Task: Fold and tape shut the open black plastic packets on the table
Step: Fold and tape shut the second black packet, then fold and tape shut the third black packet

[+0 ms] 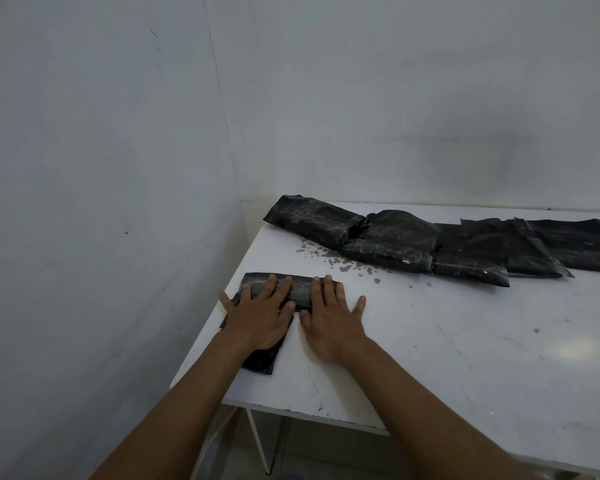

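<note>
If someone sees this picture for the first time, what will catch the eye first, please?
Two bare hands, the left hand and the right hand, press flat on a black packet near the left edge of the white table. Behind them, a row of crumpled black packets lies along the far edge by the wall, with grey flecks scattered in front.

Open surface of the scuffed white counter (464,341) spreads to the right of the right hand (329,323) and toward the near edge, where a hand could pass freely. A row of crinkled black plastic packets (395,240) bars the far side, near the grey back wall (395,98). The grey left wall (101,202) stands just beyond the counter's left edge, near the left hand (260,317), which lies flat on a folded black plastic packet (298,289).
</note>
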